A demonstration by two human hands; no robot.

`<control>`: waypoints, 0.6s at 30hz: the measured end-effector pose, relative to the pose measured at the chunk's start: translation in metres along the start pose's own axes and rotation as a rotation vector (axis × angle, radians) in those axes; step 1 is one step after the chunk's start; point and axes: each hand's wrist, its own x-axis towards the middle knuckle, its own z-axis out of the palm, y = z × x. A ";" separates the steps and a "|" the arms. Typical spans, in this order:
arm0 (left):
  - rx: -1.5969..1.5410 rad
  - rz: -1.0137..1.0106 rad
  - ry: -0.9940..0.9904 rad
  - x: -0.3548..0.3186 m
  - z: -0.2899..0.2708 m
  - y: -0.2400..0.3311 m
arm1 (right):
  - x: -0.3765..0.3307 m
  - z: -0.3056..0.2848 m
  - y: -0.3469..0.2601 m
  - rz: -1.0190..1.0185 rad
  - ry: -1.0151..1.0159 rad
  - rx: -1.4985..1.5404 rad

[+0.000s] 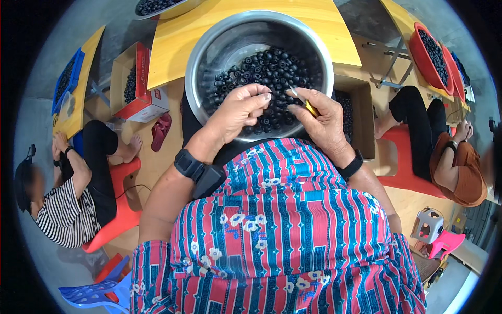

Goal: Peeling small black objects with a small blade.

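Note:
A wide steel bowl (193, 70) stands before me, holding a heap of small black ring-shaped parts (272, 65) with holes through them. Over the heap, my left hand (241, 111) is closed in a pinch, thumb against forefinger; whatever lies between the fingertips is too small to make out. Just to its right, my right hand (323, 116) is wrapped round a small yellow-handled tool (312, 109), whose thin pale tip points up and left past the thumb. Its exact kind is hard to tell. The two hands are close together but apart.
Under the bowl's far side is a yellow table (170, 52). Cardboard boxes of black parts stand at left (122, 78) and right (361, 110). People sit on red stools on both sides, left (73, 199) and right (455, 172). A red basin (422, 57) is at far right.

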 end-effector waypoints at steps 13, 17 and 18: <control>-0.356 -0.110 -0.202 -0.009 0.014 -0.021 | 0.001 0.000 -0.004 -0.036 -0.106 0.056; -0.371 -0.104 -0.236 -0.009 0.010 -0.023 | 0.002 -0.001 -0.007 -0.038 -0.182 0.078; -0.381 -0.103 -0.244 -0.009 0.010 -0.024 | 0.002 -0.001 -0.007 -0.033 -0.195 0.083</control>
